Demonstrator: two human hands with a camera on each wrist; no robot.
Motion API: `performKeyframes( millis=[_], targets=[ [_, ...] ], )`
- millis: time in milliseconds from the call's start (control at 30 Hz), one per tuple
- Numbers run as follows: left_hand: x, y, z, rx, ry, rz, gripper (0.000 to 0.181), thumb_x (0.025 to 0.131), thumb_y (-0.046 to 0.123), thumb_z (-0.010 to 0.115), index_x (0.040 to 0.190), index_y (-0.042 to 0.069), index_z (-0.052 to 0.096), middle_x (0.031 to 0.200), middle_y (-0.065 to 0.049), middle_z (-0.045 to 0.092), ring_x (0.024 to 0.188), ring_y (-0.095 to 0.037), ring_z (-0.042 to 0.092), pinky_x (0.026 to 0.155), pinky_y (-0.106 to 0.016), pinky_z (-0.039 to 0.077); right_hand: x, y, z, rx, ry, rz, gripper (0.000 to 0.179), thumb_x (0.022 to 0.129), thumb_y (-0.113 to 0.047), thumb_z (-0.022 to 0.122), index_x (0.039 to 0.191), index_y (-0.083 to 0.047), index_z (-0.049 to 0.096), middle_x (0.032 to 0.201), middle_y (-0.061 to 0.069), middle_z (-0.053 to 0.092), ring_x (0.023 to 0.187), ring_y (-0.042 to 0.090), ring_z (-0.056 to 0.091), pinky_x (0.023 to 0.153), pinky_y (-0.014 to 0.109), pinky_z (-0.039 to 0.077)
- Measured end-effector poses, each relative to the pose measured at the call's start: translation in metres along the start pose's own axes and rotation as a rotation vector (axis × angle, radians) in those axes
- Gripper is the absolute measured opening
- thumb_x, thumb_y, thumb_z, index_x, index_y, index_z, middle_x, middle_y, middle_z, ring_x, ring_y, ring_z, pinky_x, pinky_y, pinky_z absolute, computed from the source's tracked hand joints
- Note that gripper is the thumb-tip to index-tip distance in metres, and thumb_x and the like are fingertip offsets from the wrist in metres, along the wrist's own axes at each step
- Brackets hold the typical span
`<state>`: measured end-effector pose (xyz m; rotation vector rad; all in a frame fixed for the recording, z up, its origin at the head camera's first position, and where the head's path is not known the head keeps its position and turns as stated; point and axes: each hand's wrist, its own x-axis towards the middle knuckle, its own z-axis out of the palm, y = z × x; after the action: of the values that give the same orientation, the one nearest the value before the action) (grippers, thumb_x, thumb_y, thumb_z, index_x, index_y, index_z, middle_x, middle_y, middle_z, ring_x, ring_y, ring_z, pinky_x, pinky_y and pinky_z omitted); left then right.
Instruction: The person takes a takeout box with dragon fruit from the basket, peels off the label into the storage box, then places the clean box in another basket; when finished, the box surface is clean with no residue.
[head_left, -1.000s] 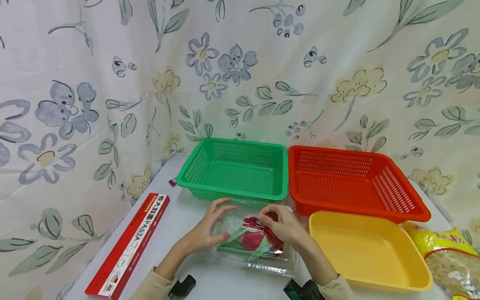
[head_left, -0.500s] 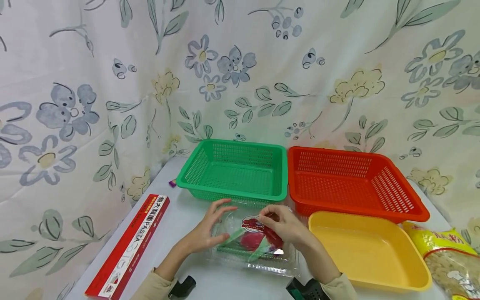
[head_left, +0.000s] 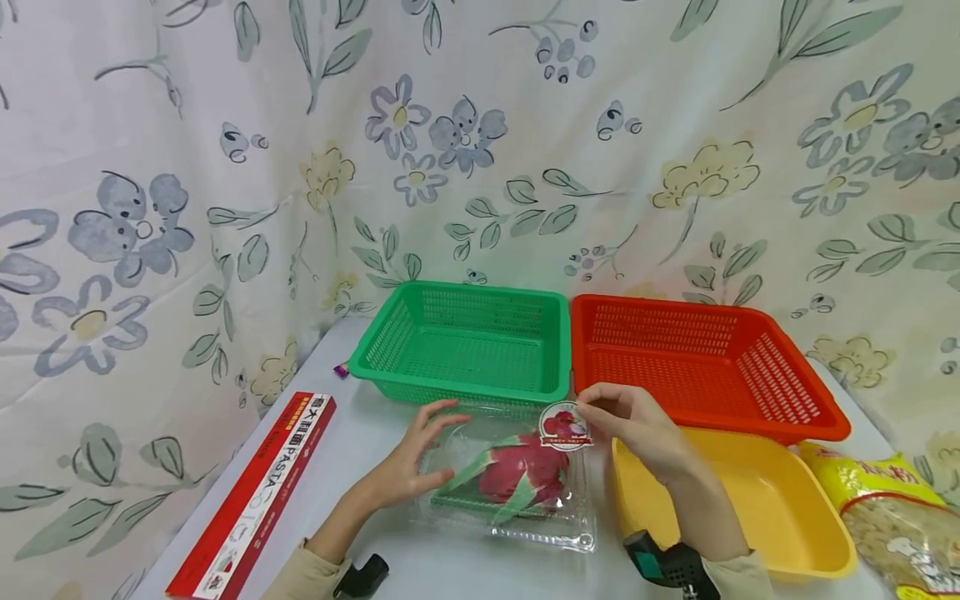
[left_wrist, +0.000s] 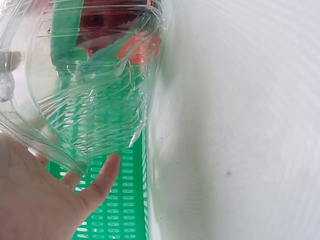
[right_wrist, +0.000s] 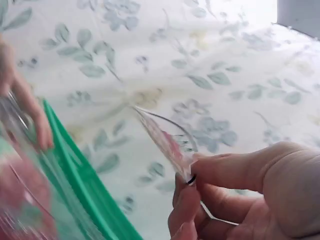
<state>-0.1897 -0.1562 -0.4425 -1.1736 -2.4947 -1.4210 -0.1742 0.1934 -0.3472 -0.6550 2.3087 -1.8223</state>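
The fingers [right_wrist: 185, 205] of the right hand [head_left: 637, 425] pinched a round label [head_left: 564, 425] at its right edge, between thumb and fingertips. In the head view, the label overlapped the upper right corner of a clear plastic box [head_left: 540, 535]; in the right wrist view, it stood nearly edge-on and apart from the box.

The left hand [head_left: 401, 467] was positioned at the left side of the box, fingers extended and spread, thumb lower in the frame. Contact pressure could not be determined.

The box lay at lower centre of the frame and contained a dragon fruit [head_left: 517, 475] with green, leaf-like scales. A green basket [head_left: 491, 287] was located directly above it in the frame, with a red basket [head_left: 675, 302] to the right. A yellow tray [head_left: 787, 508] occupied the lower right, beside a yellow-topped bag [head_left: 885, 500] at the edge. A red pasta carton [head_left: 251, 496] lay diagonally at lower left on the white table [head_left: 360, 429].
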Motion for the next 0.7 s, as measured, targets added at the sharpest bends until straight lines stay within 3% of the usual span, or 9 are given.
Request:
performKeyframes(
  millis=[167,300,500,700],
  targets=[
    [-0.001,-0.001,0.0,-0.021,-0.002,-0.01,0.064,0.086,0.008,0.064,0.146,0.005,0.042,0.156,-0.017,0.017,0.138,-0.049,0.022,0.096,-0.073,0.034,-0.018,-0.001,-0.034,-0.251,0.1,0.079,0.013,0.094,-0.013,0.067,0.099,-0.001,0.067,0.084,0.008,0.064,0.074,0.019,0.059,0.066,0.027,0.05],
    [-0.001,-0.002,0.001,-0.016,-0.001,-0.001,0.064,0.086,0.008,0.064,0.146,0.007,0.043,0.156,-0.017,0.017,0.138,-0.05,0.022,0.095,-0.073,0.034,-0.035,0.003,-0.062,-0.374,0.099,0.137,0.011,0.091,-0.013,0.07,0.096,-0.003,0.069,0.084,0.006,0.066,0.073,0.018,0.059,0.066,0.027,0.05],
    [0.0,0.0,0.0,-0.003,-0.003,0.012,0.062,0.087,0.008,0.063,0.146,0.008,0.043,0.156,-0.019,0.017,0.137,-0.051,0.023,0.093,-0.073,0.036,-0.054,0.015,-0.088,-0.469,0.056,0.197,0.01,0.088,-0.011,0.073,0.091,-0.004,0.068,0.081,0.005,0.063,0.073,0.015,0.057,0.066,0.026,0.05],
    [0.0,0.0,-0.001,0.0,0.001,0.018,0.064,0.086,0.009,0.063,0.147,0.014,0.042,0.156,-0.019,0.017,0.136,-0.052,0.024,0.092,-0.072,0.038,-0.06,0.028,-0.098,-0.456,-0.018,0.26,0.011,0.085,-0.006,0.075,0.088,-0.001,0.066,0.078,0.008,0.063,0.069,0.017,0.058,0.063,0.028,0.051]
  ],
)
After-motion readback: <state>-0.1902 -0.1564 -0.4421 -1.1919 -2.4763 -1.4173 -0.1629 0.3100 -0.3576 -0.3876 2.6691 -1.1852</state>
